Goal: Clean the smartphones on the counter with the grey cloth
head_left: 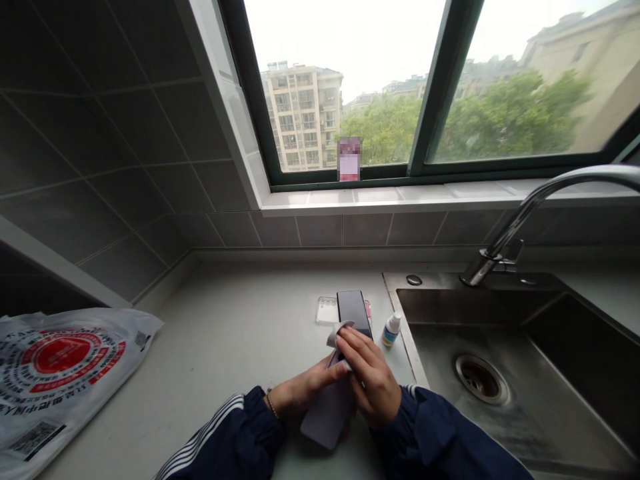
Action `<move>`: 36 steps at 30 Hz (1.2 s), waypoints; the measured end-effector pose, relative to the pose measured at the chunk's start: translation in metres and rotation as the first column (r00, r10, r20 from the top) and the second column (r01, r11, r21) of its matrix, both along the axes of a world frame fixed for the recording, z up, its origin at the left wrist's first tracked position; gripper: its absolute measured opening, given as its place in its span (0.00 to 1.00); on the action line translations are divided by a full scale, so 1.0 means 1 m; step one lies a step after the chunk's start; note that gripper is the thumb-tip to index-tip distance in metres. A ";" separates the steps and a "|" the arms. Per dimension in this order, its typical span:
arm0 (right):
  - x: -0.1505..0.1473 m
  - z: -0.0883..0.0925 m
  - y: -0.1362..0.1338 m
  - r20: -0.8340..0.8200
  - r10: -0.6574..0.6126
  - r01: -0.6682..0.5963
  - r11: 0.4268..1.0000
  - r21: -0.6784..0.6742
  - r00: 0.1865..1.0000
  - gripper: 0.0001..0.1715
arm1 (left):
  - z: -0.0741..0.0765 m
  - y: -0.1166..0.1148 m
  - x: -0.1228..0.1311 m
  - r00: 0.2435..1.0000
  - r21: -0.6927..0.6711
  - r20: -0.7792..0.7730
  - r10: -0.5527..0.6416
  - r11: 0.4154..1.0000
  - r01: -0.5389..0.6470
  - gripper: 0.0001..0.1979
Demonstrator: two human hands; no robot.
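Note:
My left hand (311,385) grips a pale lilac phone (327,419) tilted low over the counter. Bent over the phone's upper end, my right hand (370,375) presses a small light wiping cloth (340,329) against it; the fingers cover part of that end. Just beyond them a dark phone (351,307) lies flat, screen up. A clear phone case (327,311) sits at its left, and a bit of something pink (369,311) shows at its right. A small white-capped bottle (391,329) stands upright to the right of my right hand.
A steel sink (410,360) with a curved faucet (505,237) is on the right. At the left a printed white plastic bag (70,373) rests on the pale counter (225,333). Behind run a tiled wall and a window sill (425,193).

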State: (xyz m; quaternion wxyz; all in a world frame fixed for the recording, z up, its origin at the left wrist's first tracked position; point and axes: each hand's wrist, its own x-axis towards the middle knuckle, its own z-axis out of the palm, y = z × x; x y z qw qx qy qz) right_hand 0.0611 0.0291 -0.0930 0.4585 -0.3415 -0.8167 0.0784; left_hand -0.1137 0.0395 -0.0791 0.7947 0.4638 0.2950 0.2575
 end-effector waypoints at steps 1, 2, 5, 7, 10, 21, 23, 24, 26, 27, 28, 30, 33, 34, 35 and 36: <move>-0.002 0.001 -0.001 0.057 -0.012 0.011 1.000 0.020 0.998 0.31 | -0.003 0.001 0.000 0.999 0.067 0.011 0.038 0.997 -0.039 0.27; -0.004 0.002 -0.003 0.108 -0.025 0.021 0.999 0.037 0.994 0.30 | -0.007 0.002 0.000 0.997 0.123 0.020 0.075 0.989 -0.076 0.27; -0.010 0.006 -0.008 0.240 -0.042 0.025 0.997 0.074 0.970 0.30 | -0.015 0.006 -0.002 0.993 0.169 0.080 0.091 0.980 -0.103 0.29; -0.012 0.008 -0.011 0.298 -0.032 0.013 0.998 0.065 0.954 0.31 | -0.018 0.008 -0.002 0.990 0.152 0.123 0.067 0.985 -0.086 0.31; -0.013 0.012 -0.013 0.323 -0.019 0.004 0.999 0.046 0.946 0.35 | -0.019 0.009 0.001 0.983 0.143 0.151 0.101 0.982 -0.123 0.31; -0.014 0.008 -0.012 0.220 -0.113 0.099 0.992 0.073 0.969 0.30 | 0.003 -0.002 0.008 0.983 0.123 0.041 0.181 0.975 -0.185 0.28; -0.012 0.006 -0.009 0.192 -0.154 0.143 0.987 0.074 0.969 0.28 | 0.008 -0.003 0.008 0.980 0.173 0.010 0.198 0.965 -0.197 0.27; -0.010 0.005 -0.007 0.177 -0.174 0.164 0.984 0.073 0.969 0.28 | 0.010 -0.003 0.008 0.979 0.188 0.000 0.205 0.961 -0.201 0.27; -0.006 0.003 -0.004 0.146 -0.209 0.202 0.977 0.065 0.967 0.28 | 0.012 -0.004 0.007 0.983 0.140 -0.017 0.184 0.974 -0.180 0.27; -0.004 0.001 -0.003 0.132 -0.222 0.216 0.975 0.058 0.966 0.28 | 0.012 -0.004 0.006 0.987 0.077 -0.031 0.156 0.985 -0.153 0.28; -0.003 0.000 -0.001 0.119 -0.230 0.225 0.973 0.051 0.966 0.29 | 0.011 -0.005 0.006 0.990 0.003 -0.051 0.129 0.992 -0.129 0.29; -0.001 -0.002 0.000 0.098 -0.235 0.232 0.972 0.041 0.967 0.30 | 0.006 -0.005 0.004 0.991 -0.121 -0.092 0.095 0.987 -0.105 0.32; -0.001 -0.005 0.001 0.110 -0.214 0.210 0.977 0.042 0.971 0.32 | -0.005 -0.005 0.001 0.991 -0.213 -0.094 0.091 0.971 -0.109 0.38; -0.001 -0.005 0.001 0.129 -0.208 0.205 0.978 0.043 0.970 0.33 | -0.009 -0.004 0.001 0.994 -0.247 -0.071 0.087 0.964 -0.102 0.38; -0.002 -0.006 0.000 0.152 -0.207 0.203 0.978 0.044 0.966 0.33 | -0.013 -0.003 0.001 0.995 -0.284 -0.034 0.093 0.954 -0.099 0.38; -0.003 -0.007 -0.001 0.179 -0.210 0.205 0.978 0.045 0.961 0.33 | -0.015 -0.001 0.002 0.991 -0.314 0.017 0.130 0.942 -0.118 0.37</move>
